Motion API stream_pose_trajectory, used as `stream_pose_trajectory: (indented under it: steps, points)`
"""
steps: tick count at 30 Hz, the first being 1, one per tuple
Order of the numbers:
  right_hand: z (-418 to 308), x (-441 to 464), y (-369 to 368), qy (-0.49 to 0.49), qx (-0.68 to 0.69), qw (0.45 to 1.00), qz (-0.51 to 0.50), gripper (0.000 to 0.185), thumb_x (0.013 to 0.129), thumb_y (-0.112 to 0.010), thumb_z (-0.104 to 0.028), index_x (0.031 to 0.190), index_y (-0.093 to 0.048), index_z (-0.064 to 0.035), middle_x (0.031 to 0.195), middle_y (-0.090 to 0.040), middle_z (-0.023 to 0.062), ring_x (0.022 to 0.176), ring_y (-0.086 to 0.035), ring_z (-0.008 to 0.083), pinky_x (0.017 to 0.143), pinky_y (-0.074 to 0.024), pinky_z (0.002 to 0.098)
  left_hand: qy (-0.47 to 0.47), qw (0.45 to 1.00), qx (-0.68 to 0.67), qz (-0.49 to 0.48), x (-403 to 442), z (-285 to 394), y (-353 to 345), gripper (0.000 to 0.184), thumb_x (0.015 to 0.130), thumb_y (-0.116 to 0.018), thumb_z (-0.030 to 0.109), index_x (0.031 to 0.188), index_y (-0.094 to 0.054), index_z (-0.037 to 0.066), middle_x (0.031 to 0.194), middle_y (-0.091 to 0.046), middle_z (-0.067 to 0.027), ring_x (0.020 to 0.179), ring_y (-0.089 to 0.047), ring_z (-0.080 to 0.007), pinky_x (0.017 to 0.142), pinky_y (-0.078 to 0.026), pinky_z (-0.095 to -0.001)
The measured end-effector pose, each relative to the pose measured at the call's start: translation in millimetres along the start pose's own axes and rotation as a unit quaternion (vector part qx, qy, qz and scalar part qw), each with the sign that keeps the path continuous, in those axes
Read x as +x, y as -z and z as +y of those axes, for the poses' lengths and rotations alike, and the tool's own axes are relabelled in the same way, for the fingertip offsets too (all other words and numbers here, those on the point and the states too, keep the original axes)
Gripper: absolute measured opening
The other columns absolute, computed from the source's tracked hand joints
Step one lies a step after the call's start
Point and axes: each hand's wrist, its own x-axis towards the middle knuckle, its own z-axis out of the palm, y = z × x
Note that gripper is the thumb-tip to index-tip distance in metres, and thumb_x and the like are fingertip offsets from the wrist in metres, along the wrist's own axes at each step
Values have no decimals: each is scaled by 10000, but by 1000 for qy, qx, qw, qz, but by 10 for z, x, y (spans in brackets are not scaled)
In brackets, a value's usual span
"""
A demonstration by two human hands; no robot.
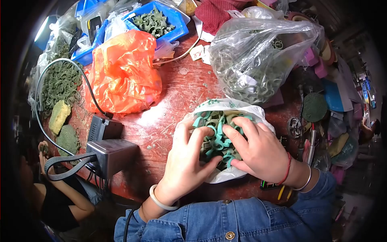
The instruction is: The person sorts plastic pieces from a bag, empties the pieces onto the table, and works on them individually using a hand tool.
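Observation:
A white plastic bag point(225, 177) stands with its mouth open on the red table in front of me, full of green ring-shaped pieces point(218, 139), some teal and some olive. My left hand point(183, 155) reaches over the bag's left side, fingers curved and apart, tips among the rings. From the right, my right hand point(258, 149) also dips into the bag, its fingers spread and touching the rings. Neither hand shows a firm hold on a single piece, though some fingertips are hidden among the rings.
An orange plastic bag point(125, 74) and a large clear bag point(258, 60) of green pieces lie beyond. A blue bin point(181, 26) holds more pieces. Black boxes point(113, 155) with a grey strap stand left. Another person's arm point(72, 195) is at lower left; tools point(311, 147) lie right.

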Motion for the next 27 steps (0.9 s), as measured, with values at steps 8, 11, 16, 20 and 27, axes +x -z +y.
stream_pose_trajectory:
  steps: [8,11,16,20,27]
  points:
    - [-12,-30,-70,-8,35,999,-11,790,672,-886,-206,1360,-543,-22,1260,-534,177,1109,-599,359,919,-491,442,33,997,-65,19,-53,-97,-31,342,800,-747,-54,1081,-566,14,1225,-521,-134,1024,-596,-171,765,-533,-261]
    - [52,-42,-72,-20,103,994,-9,680,712,-833,-154,1329,-572,-38,1237,-548,160,1071,-617,342,909,-504,436,83,978,-191,25,-54,-114,-58,292,832,-706,-55,1075,-562,20,1253,-542,-134,1045,-608,-158,750,-543,-262]
    - [57,-64,1,-59,180,982,1,619,715,-784,-47,1306,-602,-55,1208,-565,159,1101,-621,354,968,-511,440,119,940,-319,28,-74,-170,-102,257,868,-668,-43,1088,-570,47,1299,-562,-117,1055,-599,-127,722,-533,-244]
    - [-66,-51,234,-30,117,993,6,560,725,-779,-14,1265,-634,-47,1282,-563,168,1135,-615,348,963,-521,445,94,947,-307,31,-74,-147,-101,254,849,-680,-48,1070,-603,52,1317,-559,-119,1097,-589,-142,708,-523,-238]
    - [-190,-52,189,-64,206,974,71,380,820,-795,-61,1167,-644,-25,1081,-634,122,932,-694,263,813,-568,372,64,949,-308,-8,-52,-71,-26,226,847,-631,-121,1043,-624,-8,1404,-492,-129,1290,-539,-198,1021,-518,-335]
